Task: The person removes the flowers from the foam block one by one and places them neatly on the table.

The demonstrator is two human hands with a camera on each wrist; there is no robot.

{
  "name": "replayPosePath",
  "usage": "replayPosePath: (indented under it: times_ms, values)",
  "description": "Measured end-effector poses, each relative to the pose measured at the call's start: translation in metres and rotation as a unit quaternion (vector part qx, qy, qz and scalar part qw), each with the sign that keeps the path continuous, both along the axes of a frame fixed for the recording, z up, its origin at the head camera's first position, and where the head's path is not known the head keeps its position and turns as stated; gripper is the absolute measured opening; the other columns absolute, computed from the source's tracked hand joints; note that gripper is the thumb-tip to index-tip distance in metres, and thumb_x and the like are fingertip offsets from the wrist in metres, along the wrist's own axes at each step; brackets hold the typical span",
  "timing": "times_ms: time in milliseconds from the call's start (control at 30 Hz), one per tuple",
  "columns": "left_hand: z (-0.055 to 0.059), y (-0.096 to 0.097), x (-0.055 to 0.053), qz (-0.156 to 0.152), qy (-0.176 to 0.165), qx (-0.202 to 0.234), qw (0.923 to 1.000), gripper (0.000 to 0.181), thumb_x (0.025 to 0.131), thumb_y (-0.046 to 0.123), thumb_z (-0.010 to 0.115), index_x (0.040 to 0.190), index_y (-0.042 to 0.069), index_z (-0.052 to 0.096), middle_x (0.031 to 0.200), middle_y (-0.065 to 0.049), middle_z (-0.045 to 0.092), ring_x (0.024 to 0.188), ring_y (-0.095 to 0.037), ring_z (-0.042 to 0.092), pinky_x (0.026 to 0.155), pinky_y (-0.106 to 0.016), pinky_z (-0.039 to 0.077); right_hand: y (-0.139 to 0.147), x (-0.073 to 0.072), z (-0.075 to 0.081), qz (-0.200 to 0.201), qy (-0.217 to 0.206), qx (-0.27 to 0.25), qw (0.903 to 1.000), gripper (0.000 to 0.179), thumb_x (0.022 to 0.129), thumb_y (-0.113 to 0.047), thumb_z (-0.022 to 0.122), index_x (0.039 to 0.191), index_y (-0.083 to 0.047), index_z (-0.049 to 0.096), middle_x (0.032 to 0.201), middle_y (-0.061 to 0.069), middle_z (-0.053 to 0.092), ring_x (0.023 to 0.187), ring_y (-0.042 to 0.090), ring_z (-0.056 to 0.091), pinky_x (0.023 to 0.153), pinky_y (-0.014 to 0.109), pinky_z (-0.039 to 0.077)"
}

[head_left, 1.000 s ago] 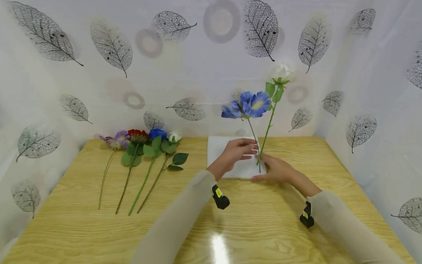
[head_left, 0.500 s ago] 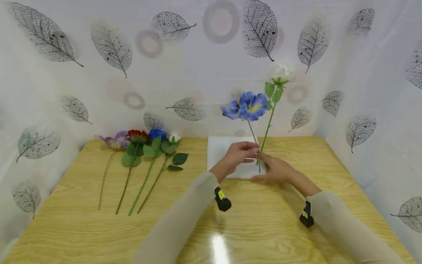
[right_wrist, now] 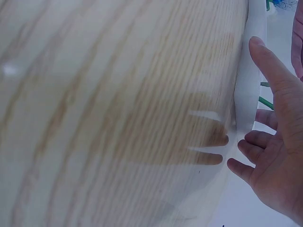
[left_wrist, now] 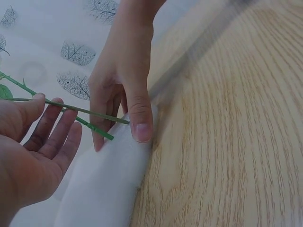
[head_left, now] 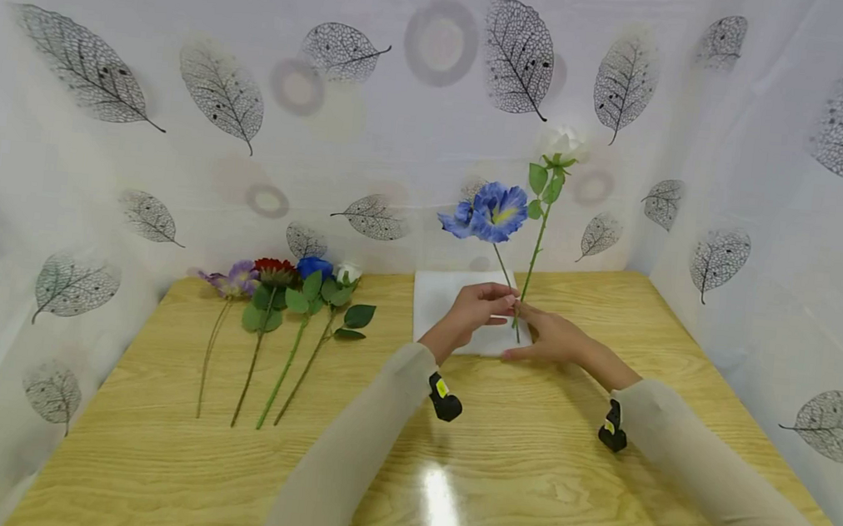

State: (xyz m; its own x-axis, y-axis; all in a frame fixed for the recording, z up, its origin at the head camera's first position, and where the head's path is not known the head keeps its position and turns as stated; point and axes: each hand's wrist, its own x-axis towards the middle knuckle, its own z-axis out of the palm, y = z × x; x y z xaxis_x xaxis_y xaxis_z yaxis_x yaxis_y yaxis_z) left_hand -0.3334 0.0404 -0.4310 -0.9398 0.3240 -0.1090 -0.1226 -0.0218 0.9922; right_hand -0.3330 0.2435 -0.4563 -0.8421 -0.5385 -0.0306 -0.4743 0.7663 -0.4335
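The blue flower (head_left: 499, 213) is toward the far side of the table (head_left: 522, 489), over the right part of a white block (head_left: 439, 298), its stem pinched between the thumb and fingers of the left hand (head_left: 472, 311). That pinch sits low on the stem: the bloom lies up and to the left of it, the bare lower end down and to the right. The long axis is therefore steep but tilted, top leaning left. A white rose (head_left: 563, 146) leans the opposite way, and in the head view the two stems cross beside the left fingertips. The right hand (head_left: 556, 338) is nearer to the flower's lower end; its thumb and fingers stand wide apart at the block's right end, with no stem plainly in its grasp, and how firmly it presses I cannot tell. The lower tip appears close to the right thumb; whether it enters the block is unclear.
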Motion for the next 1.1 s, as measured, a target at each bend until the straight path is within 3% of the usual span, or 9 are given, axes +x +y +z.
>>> replayPosePath:
  times_ms: [267, 500, 767, 1100]
  values:
    - [0.002, -0.002, 0.001, 0.007, 0.008, -0.001, 0.9999, 0.029, 0.101, 0.014, 0.065, 0.127, 0.0, 0.069, 0.122, -0.013, 0.072, 0.109, -0.027, 0.073, 0.097, -0.04, 0.06, -0.002, 0.0, 0.002, 0.006, 0.01, -0.003, 0.9999, 0.108, 0.083, -0.056, 0.079, 0.162, -0.006, 0.024, 0.163, 0.023, 0.032, 0.135, 0.047, 0.051, 0.107, 0.059, 0.047]
    - [0.002, -0.004, 0.0, 0.033, 0.041, 0.019, 0.9984, 0.02, 0.101, 0.012, 0.064, 0.116, 0.002, 0.073, 0.116, -0.015, 0.075, 0.101, -0.024, 0.074, 0.101, -0.05, 0.056, -0.004, -0.001, 0.001, 0.008, 0.024, -0.003, 0.9997, 0.109, 0.083, -0.054, 0.08, 0.162, -0.005, 0.023, 0.159, 0.026, 0.037, 0.125, 0.042, 0.06, 0.096, 0.052, 0.053]
    - [0.009, -0.014, -0.001, 0.046, 0.088, 0.007, 0.9951, 0.023, 0.102, 0.013, 0.063, 0.117, -0.002, 0.071, 0.109, -0.015, 0.076, 0.096, -0.02, 0.075, 0.092, -0.043, 0.062, -0.004, -0.002, 0.0, 0.011, 0.032, -0.005, 0.9994, 0.102, 0.084, -0.052, 0.08, 0.157, 0.002, 0.033, 0.156, 0.029, 0.042, 0.135, 0.046, 0.052, 0.106, 0.057, 0.048]
    - [0.013, -0.026, -0.004, 0.035, 0.103, -0.003, 0.994, 0.024, 0.101, 0.012, 0.063, 0.118, -0.004, 0.07, 0.114, -0.019, 0.074, 0.1, -0.024, 0.075, 0.101, -0.055, 0.055, -0.003, -0.002, -0.001, 0.003, 0.025, 0.008, 0.9996, 0.097, 0.086, -0.052, 0.079, 0.155, 0.002, 0.039, 0.157, 0.03, 0.039, 0.14, 0.048, 0.045, 0.113, 0.059, 0.043]
